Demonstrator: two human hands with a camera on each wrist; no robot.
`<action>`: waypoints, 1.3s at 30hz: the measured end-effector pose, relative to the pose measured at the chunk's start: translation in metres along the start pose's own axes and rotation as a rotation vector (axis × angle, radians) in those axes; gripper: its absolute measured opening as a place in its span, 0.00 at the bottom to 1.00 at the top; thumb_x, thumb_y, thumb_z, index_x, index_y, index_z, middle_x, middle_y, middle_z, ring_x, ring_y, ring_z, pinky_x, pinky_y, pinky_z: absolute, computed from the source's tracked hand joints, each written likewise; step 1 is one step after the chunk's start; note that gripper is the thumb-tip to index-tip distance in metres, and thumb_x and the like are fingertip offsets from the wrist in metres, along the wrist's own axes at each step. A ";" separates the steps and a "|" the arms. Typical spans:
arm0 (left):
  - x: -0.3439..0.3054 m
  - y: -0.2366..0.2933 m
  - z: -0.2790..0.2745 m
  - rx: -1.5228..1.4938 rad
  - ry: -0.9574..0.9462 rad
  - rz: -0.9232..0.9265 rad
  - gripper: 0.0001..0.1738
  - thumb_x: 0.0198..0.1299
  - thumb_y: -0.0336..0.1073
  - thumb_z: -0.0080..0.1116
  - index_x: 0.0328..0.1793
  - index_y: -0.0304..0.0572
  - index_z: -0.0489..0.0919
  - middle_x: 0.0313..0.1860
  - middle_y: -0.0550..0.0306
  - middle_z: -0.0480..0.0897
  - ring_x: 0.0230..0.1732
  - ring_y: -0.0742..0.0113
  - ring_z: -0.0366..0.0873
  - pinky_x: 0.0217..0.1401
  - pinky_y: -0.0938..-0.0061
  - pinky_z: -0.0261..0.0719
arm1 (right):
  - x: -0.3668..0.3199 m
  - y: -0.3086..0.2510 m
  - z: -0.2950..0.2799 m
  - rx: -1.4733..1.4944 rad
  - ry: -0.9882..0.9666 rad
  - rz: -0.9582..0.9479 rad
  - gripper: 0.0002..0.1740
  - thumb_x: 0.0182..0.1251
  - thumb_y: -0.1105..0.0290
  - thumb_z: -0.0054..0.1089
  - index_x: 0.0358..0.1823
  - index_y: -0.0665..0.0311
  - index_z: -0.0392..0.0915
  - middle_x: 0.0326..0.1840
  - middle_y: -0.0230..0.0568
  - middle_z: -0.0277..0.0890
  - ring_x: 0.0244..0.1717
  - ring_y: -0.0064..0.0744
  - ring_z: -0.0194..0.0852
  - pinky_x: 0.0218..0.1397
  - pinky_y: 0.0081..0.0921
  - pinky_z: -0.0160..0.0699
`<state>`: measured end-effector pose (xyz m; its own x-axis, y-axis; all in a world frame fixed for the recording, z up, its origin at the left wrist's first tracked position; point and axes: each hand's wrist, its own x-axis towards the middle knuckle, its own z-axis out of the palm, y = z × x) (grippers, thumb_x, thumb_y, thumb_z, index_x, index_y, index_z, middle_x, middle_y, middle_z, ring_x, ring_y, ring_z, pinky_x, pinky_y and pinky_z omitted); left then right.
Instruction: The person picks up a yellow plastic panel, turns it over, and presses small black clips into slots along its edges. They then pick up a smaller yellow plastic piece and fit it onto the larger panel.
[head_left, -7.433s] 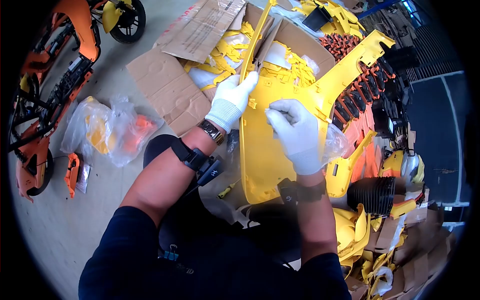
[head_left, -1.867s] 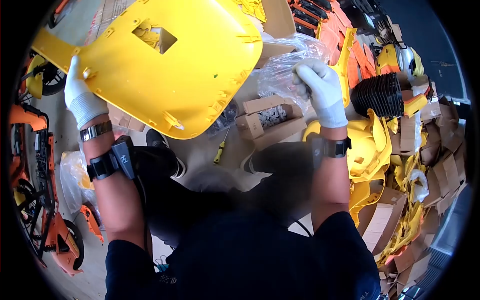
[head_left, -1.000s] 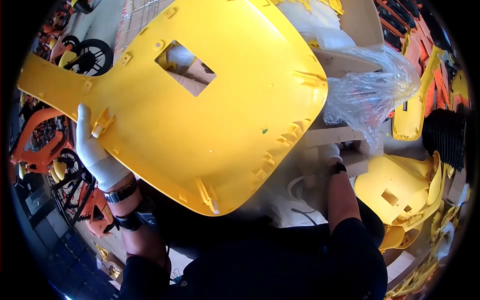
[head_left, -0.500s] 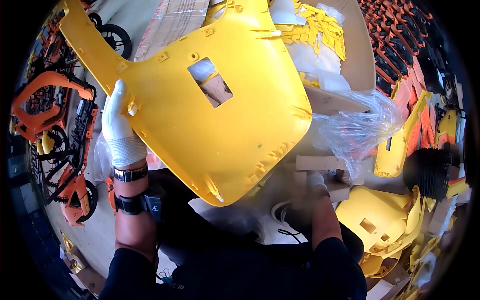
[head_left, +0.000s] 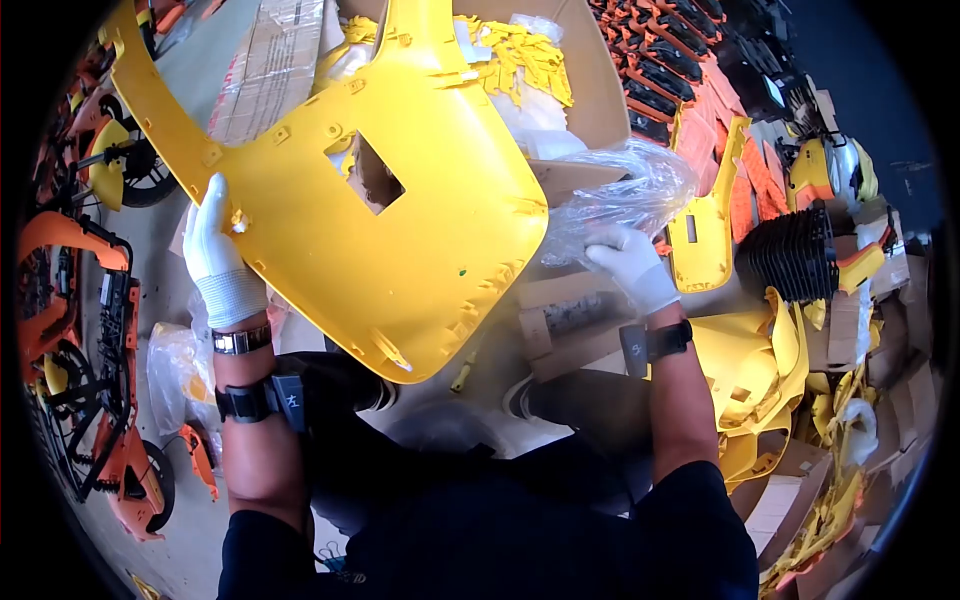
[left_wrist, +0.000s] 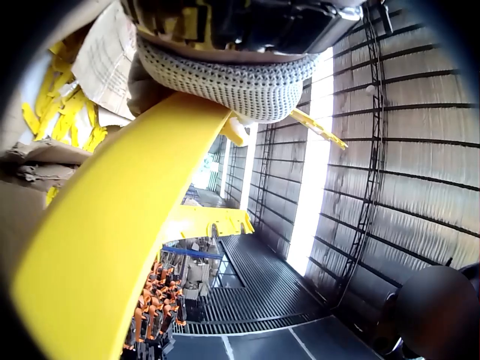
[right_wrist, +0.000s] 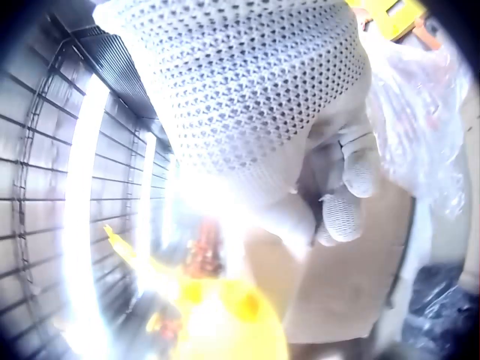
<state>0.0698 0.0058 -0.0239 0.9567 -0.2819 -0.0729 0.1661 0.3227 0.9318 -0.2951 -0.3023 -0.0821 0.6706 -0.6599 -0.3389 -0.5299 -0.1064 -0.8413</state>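
My left hand (head_left: 212, 255) grips the left edge of a large yellow plastic body panel (head_left: 450, 190), thumb lying along its inner face. The panel is tilted up, inner side toward me, with a rectangular cutout and small tabs along its rim. A pale clip (head_left: 240, 220) sits on the edge near my thumb. My gloved right hand (head_left: 632, 268), fingers curled, is raised beside the panel, over a small cardboard box (head_left: 575, 360) with greyish contents. In the right wrist view its fingertips (right_wrist: 343, 214) bend in toward the thumb; I cannot tell whether they hold anything.
Crumpled clear plastic (head_left: 620, 190) lies just beyond my right hand. Behind the panel stands a large carton (head_left: 600, 70) of yellow parts. Yellow panels (head_left: 745, 360) are stacked at right, near black ribbed parts (head_left: 790, 255). A screwdriver (head_left: 463, 375) lies between my feet. Orange vehicle frames (head_left: 120, 400) stand left.
The panel was turned round in my left hand since the first frame. My right hand went down to the small box, then came up from it. The head view has shifted.
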 end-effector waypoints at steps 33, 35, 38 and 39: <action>-0.010 0.002 -0.003 -0.130 -0.121 -0.021 0.24 0.75 0.44 0.54 0.67 0.33 0.74 0.56 0.49 0.83 0.53 0.58 0.84 0.54 0.65 0.85 | -0.027 -0.074 0.015 -0.010 0.049 -0.289 0.10 0.63 0.75 0.64 0.45 0.71 0.83 0.40 0.37 0.84 0.42 0.24 0.82 0.48 0.22 0.80; -0.010 0.004 -0.004 -0.139 -0.096 -0.030 0.24 0.75 0.44 0.54 0.68 0.33 0.73 0.57 0.48 0.82 0.53 0.57 0.83 0.55 0.64 0.84 | -0.028 -0.072 0.010 -0.010 0.039 -0.303 0.11 0.63 0.74 0.65 0.46 0.71 0.83 0.40 0.36 0.84 0.43 0.22 0.82 0.48 0.22 0.81; -0.011 0.006 -0.002 -0.196 -0.130 -0.066 0.25 0.76 0.44 0.53 0.70 0.33 0.72 0.59 0.48 0.82 0.55 0.56 0.83 0.57 0.63 0.84 | -0.025 -0.065 0.007 0.089 0.034 -0.242 0.16 0.63 0.69 0.67 0.51 0.69 0.84 0.42 0.38 0.85 0.45 0.24 0.82 0.51 0.25 0.80; -0.012 0.008 0.000 -0.224 -0.152 -0.078 0.25 0.76 0.44 0.53 0.70 0.34 0.71 0.59 0.48 0.81 0.56 0.56 0.82 0.57 0.62 0.84 | -0.026 -0.066 0.007 0.140 0.033 -0.226 0.18 0.64 0.68 0.67 0.53 0.68 0.83 0.43 0.38 0.85 0.46 0.24 0.82 0.51 0.25 0.80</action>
<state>0.0594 0.0122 -0.0160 0.8949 -0.4405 -0.0713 0.3025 0.4814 0.8227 -0.2741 -0.2729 -0.0206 0.7452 -0.6552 -0.1242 -0.2905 -0.1512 -0.9449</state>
